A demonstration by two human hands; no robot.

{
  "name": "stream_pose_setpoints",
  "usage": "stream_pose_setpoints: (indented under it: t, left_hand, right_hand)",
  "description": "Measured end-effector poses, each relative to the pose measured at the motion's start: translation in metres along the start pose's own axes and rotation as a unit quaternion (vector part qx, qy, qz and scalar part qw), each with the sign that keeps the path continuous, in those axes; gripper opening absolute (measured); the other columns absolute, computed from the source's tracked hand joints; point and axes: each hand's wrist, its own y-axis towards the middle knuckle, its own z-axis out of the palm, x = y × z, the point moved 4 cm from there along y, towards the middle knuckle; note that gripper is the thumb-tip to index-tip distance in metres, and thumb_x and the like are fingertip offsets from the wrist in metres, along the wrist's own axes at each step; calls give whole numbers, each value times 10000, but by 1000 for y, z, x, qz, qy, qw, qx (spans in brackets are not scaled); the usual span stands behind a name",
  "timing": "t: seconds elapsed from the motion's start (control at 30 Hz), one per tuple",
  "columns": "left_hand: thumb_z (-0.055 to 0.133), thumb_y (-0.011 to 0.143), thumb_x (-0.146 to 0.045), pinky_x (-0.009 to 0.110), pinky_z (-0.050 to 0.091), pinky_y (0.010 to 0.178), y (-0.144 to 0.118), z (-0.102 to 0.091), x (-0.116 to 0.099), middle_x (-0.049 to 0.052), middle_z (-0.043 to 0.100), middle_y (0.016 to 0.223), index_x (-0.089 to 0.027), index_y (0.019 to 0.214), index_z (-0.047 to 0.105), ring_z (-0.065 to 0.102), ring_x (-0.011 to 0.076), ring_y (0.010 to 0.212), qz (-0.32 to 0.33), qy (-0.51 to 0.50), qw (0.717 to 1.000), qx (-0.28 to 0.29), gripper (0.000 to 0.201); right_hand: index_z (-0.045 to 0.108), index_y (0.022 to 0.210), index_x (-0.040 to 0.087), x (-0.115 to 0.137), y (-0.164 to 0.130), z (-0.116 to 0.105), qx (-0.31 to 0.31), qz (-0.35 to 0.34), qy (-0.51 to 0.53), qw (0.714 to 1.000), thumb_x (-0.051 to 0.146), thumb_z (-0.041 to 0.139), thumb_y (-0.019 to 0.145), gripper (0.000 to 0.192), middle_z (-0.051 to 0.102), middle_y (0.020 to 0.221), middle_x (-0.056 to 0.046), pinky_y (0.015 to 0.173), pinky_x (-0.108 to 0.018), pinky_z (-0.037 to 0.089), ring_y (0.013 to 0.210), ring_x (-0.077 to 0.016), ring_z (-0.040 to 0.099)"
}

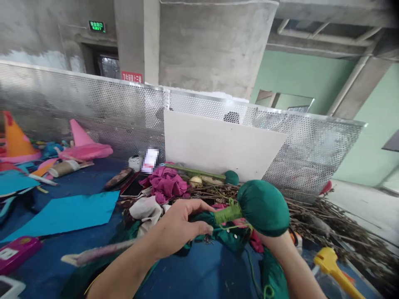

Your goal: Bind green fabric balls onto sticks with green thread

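Note:
A dark green velvet stuffed ball (pixel 263 207) sits at the end of a short stem wrapped in light green yarn (pixel 229 214). My right hand (pixel 272 240) is behind and under the ball, supporting it; its fingers are mostly hidden. At the stem's other end, my left hand (pixel 181 224) is curled, with a yarn strand running to its thumb tip. Its other fingers are partly hidden by dark green cloth. More dark green cloth (pixel 230 238) lies below the stem, and a loose yarn tail hangs by my right wrist.
Magenta cloth (pixel 168 182), dry twigs (pixel 336 232) and a smaller green ball (pixel 231 177) lie behind my hands. A yellow glue gun (pixel 332 265) is at right. Blue paper (pixel 71 211) and a purple device (pixel 18 253) are at left. A perforated metal panel (pixel 124 104) borders the table.

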Motion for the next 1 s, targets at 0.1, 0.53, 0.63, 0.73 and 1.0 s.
stream_pose_setpoints:
  t: [0.1, 0.53, 0.63, 0.73, 1.0]
  left_hand:
    - [666, 743, -283, 214, 286, 462, 1, 0, 4, -73, 468, 483, -144, 1073, 644, 378, 84, 460, 14, -76, 997, -10, 359]
    - [741, 633, -284, 181, 182, 372, 17, 5, 20, -43, 608, 556, -128, 921, 595, 310, 17, 341, 4, -272, 962, -12, 359]
    - [744, 615, -287, 182, 193, 376, 18, 15, 18, -98, 497, 457, -131, 865, 605, 276, 14, 329, -9, -281, 960, 8, 326]
    - [723, 618, -268, 186, 210, 390, 17, 22, 18, -76, 529, 479, -124, 856, 626, 310, 23, 349, -18, -268, 963, 10, 295]
    - [713, 577, -282, 198, 196, 389, 21, 23, 21, -17, 586, 526, -92, 826, 647, 313, 23, 356, -29, -257, 966, -24, 320]
  right_hand:
    - [681, 981, 255, 22, -18, 35, 88, -15, 85, 992, 515, 638, 758, 346, 708, 956, -73, 852, -379, 507, 941, -263, 637]
    - [640, 696, 215, 76, -70, 49, -1, -250, 191, 949, 355, 506, 927, 302, 627, 949, -106, 795, -356, 456, 1037, -278, 558]
    - [650, 708, 224, 76, -69, 56, 44, -251, 324, 911, 378, 456, 955, 350, 653, 777, -71, 920, -449, 421, 924, -258, 615]
    - [598, 632, 218, 71, -64, 60, 40, -186, 415, 890, 421, 453, 952, 406, 540, 551, -7, 769, -406, 473, 603, -183, 562]
    - [526, 533, 192, 56, -68, 56, -22, -68, 347, 935, 382, 545, 906, 420, 466, 519, -2, 517, -264, 353, 533, -140, 430]
